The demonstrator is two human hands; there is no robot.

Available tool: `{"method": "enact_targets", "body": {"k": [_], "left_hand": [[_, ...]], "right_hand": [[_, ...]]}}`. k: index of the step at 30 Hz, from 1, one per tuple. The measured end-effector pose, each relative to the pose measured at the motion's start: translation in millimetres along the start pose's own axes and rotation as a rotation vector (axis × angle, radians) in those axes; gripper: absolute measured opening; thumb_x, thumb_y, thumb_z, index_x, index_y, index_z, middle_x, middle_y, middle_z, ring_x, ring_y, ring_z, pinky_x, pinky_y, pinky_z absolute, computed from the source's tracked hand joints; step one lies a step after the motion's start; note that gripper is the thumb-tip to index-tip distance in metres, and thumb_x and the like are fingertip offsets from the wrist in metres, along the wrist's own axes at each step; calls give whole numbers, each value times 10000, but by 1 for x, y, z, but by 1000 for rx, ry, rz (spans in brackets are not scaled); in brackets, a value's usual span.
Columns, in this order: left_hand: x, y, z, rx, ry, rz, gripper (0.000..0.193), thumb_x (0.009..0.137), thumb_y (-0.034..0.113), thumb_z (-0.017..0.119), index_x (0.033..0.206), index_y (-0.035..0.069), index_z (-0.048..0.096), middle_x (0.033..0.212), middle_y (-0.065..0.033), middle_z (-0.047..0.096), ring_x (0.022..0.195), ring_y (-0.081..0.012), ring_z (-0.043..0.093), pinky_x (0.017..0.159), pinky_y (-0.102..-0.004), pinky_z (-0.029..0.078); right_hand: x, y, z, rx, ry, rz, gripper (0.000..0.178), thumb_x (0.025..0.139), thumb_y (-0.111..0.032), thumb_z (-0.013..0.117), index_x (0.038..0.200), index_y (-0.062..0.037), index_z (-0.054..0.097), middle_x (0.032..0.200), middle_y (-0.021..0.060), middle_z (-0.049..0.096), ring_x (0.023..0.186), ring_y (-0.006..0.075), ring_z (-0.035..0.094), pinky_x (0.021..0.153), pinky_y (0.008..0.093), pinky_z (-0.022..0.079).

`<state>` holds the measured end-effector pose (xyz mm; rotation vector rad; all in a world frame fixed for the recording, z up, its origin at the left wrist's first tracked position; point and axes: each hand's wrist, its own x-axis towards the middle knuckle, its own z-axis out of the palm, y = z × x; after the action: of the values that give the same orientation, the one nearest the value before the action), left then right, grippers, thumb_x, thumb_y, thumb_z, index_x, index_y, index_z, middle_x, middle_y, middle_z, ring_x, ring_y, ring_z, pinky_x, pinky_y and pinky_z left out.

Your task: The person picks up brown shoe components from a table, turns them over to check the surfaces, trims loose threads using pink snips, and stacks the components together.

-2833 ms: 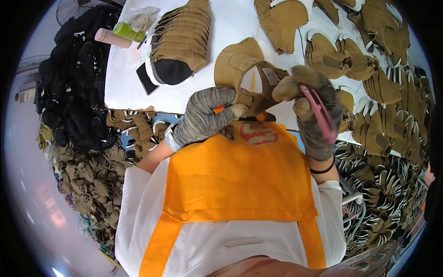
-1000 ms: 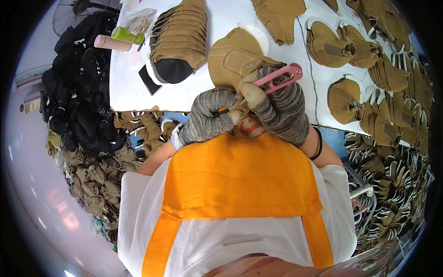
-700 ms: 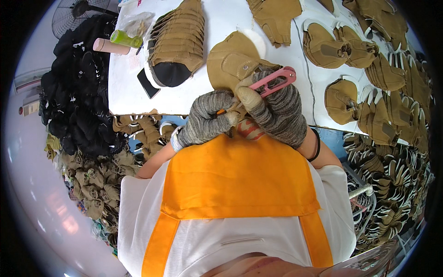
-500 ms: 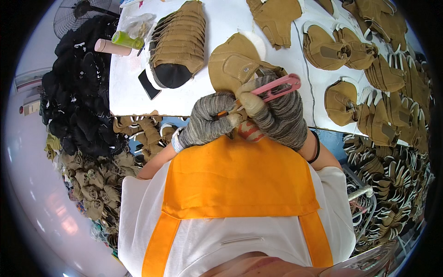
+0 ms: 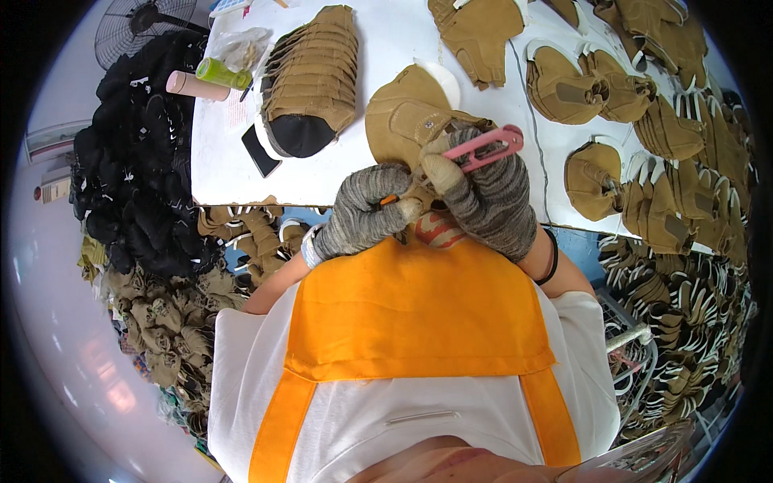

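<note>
A tan shoe upper (image 5: pixel 400 109) with a white edge piece lies at the table's front edge, its near end drawn toward my chest. My left hand (image 5: pixel 372 207), in a grey striped glove, is closed in a pinch on the near end of this upper. A small orange bit (image 5: pixel 389 200) shows between its fingers. In the matching glove, my right hand (image 5: pixel 485 193) is closed round pink thread snips (image 5: pixel 493 148), whose rounded end sticks out up and right. The snips' tips are hidden between my hands.
On the white table (image 5: pixel 310 183) are a row of stacked tan uppers (image 5: pixel 314 72), a phone (image 5: pixel 261 151), a pink bottle (image 5: pixel 197 85) and a green bottle (image 5: pixel 222 74). More uppers (image 5: pixel 593 181) cover the right side. Piles of black shoe parts (image 5: pixel 133 161) stand at the left.
The pink snips have shifted slightly left and up with my right hand. A thin tip seen between my hands before is now hidden. My left hand keeps its pinch.
</note>
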<state>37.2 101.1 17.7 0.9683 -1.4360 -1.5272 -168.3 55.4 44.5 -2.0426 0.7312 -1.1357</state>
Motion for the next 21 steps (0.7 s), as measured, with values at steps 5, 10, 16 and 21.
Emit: {"method": "enact_targets", "body": {"k": [5, 10, 16, 21], "left_hand": [[0, 2, 2, -80, -6, -8, 218, 867, 148, 660, 1017, -9, 645, 891, -77, 671, 802, -141, 619, 740, -288, 489], [5, 3, 0, 76, -24, 72, 225, 862, 156, 666, 1013, -10, 646, 878, -82, 667, 790, -158, 621, 734, -289, 489], [3, -3, 1, 27, 25, 79, 236, 862, 175, 671, 1007, -9, 640, 829, -75, 650, 768, -170, 616, 723, -294, 489], [2, -9, 0, 67, 34, 107, 238, 850, 171, 685, 1002, -5, 634, 852, -84, 649, 773, -176, 614, 719, -298, 488]], "right_hand": [[3, -2, -3, -106, -47, -54, 264, 826, -165, 654, 1086, -123, 649, 960, 71, 641, 815, 255, 641, 690, 371, 525], [5, 2, 0, -16, 3, -37, 279, 813, -142, 655, 1088, -102, 631, 983, 101, 636, 866, 273, 638, 731, 373, 525], [5, 2, 0, -60, 1, -51, 340, 787, -129, 663, 1126, -144, 638, 1017, 101, 628, 880, 286, 635, 716, 392, 533], [5, 8, 0, -336, 45, -223, 308, 805, -132, 647, 1112, -142, 646, 1017, 100, 631, 874, 292, 637, 727, 395, 531]]}}
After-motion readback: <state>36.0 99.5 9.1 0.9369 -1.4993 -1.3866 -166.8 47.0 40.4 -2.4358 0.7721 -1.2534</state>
